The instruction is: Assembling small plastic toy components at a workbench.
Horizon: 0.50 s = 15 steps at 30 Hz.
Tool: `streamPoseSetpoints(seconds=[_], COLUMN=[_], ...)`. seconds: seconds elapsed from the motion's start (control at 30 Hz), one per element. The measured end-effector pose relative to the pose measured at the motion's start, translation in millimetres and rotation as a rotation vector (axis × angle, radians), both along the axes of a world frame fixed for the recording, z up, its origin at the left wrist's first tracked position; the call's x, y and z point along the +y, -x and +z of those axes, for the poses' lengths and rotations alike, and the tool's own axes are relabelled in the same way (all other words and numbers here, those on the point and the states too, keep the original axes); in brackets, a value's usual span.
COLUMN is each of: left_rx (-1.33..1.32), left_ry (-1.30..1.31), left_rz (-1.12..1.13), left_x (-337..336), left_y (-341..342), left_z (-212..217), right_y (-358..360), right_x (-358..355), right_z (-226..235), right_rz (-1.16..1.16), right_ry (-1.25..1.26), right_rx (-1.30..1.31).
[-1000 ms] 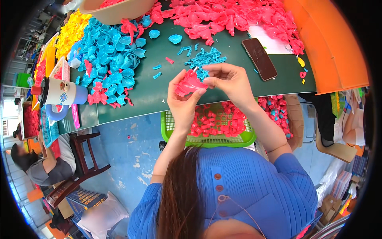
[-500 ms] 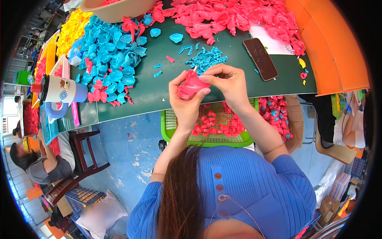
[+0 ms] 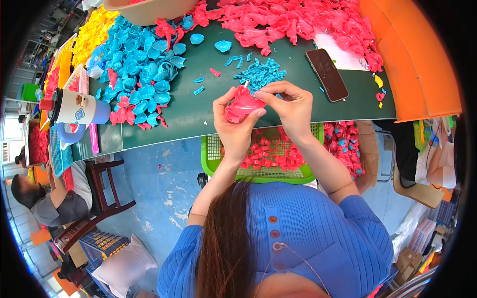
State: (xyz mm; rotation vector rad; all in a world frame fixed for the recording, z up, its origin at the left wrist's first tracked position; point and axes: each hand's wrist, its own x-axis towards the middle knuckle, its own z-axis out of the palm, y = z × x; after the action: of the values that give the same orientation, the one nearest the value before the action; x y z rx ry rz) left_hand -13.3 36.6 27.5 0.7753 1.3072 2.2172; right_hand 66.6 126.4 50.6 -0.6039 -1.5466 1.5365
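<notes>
My left hand is closed round a glossy pink plastic part, held just above the table's front edge. A thin metal pin sticks up from the part's top. My right hand meets it from the right, thumb and forefinger pinched together at the part's upper side. Whatever the right fingertips hold is too small to make out; a bit of blue shows beside them. Behind the hands lies a heap of small blue plastic strips.
The green table carries piles of blue shells, pink pieces and yellow pieces. A phone lies right, a tumbler stands left. Below the edge sits a green basket of pink rings. Another person works at left.
Both hands keep nearly the same hold on the pink part. The right hand's fingers have shifted slightly, and the whole view has moved a little.
</notes>
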Motion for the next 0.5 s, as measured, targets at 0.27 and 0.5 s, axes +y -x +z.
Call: streamPoseSetpoints(seconds=[0.27,0.5], left_rx=[0.021,-0.026], left_ry=[0.029,0.050], left_rz=[0.004,-0.021], left_x=[0.5,-4.5], left_y=[-0.1,5.4], left_z=[-4.4,-5.8], right_y=[2.1,-9.2], right_x=[0.0,12.1], right_z=[-5.1,7.1], right_rz=[-0.054,0.183], right_ry=[-0.215,-0.464], right_rx=[-0.071,-0.220])
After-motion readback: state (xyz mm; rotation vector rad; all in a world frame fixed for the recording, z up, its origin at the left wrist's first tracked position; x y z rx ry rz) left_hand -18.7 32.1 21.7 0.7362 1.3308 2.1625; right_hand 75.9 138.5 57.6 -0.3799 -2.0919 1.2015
